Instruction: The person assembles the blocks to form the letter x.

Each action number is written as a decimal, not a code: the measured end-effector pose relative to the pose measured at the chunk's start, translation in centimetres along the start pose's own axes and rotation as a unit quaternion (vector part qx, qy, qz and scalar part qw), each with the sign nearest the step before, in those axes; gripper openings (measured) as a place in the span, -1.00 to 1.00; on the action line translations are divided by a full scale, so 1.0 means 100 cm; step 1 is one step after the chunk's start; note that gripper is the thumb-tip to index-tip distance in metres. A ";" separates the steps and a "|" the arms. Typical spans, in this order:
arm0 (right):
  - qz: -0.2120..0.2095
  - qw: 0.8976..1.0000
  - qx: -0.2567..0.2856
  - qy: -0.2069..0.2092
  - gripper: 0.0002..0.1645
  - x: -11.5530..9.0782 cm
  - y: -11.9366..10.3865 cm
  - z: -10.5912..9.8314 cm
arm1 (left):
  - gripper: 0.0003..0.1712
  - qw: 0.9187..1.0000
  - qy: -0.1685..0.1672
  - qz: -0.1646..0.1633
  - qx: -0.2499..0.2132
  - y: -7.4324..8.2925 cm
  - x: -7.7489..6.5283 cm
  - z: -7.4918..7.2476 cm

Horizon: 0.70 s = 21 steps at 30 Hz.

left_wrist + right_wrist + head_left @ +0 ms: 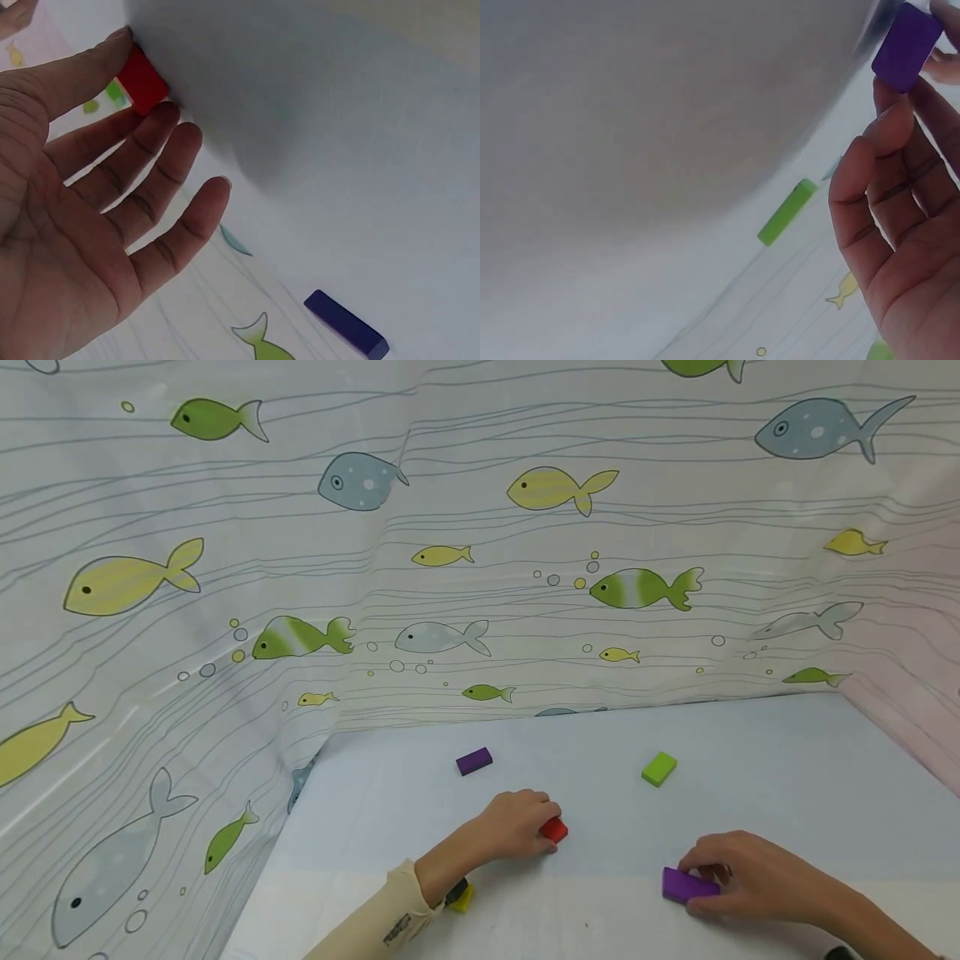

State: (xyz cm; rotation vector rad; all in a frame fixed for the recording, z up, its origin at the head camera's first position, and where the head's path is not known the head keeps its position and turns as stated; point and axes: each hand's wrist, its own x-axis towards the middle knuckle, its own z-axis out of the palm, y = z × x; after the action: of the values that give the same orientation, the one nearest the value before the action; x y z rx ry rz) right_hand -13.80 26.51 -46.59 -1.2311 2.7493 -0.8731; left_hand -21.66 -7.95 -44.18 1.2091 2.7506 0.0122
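My left hand [519, 825] pinches a red block [555, 830] between thumb and fingers near the middle of the white table. In the left wrist view the red block [143, 81] sits between the thumb tip and the fingertips, the other fingers spread loosely. To the right, my right hand [757, 877] holds a purple block [686, 886] by its end, thumb on the near side. The right wrist view shows the purple block [907, 47] at the fingertips, partly hiding the thumb side.
Farther back lie a dark purple block [474, 762] on the left and a lime green block [659, 769] on the right. A yellow block [462, 899] is partly covered by the left wrist. A fish-patterned curtain [480, 602] borders the white table [600, 752].
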 end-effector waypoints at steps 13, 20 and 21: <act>0.073 0.997 -0.020 -0.020 -0.59 0.027 -0.020 -0.003 | -0.54 0.999 -0.009 -0.003 -0.054 -0.006 0.000 0.001; 0.098 0.995 -0.032 -0.005 -0.61 0.041 -0.028 0.004 | -0.55 0.992 -0.008 -0.021 -0.122 -0.011 0.000 0.001; 0.098 0.995 -0.033 -0.002 -0.62 0.043 -0.029 0.005 | -0.55 0.991 -0.007 -0.023 -0.130 -0.011 0.000 0.002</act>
State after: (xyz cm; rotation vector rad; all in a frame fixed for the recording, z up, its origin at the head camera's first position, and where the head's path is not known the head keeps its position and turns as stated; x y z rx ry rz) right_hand -14.65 21.76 -44.69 -0.9466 2.8556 -0.7672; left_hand -22.50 -8.71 -44.41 1.0724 2.6596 0.3443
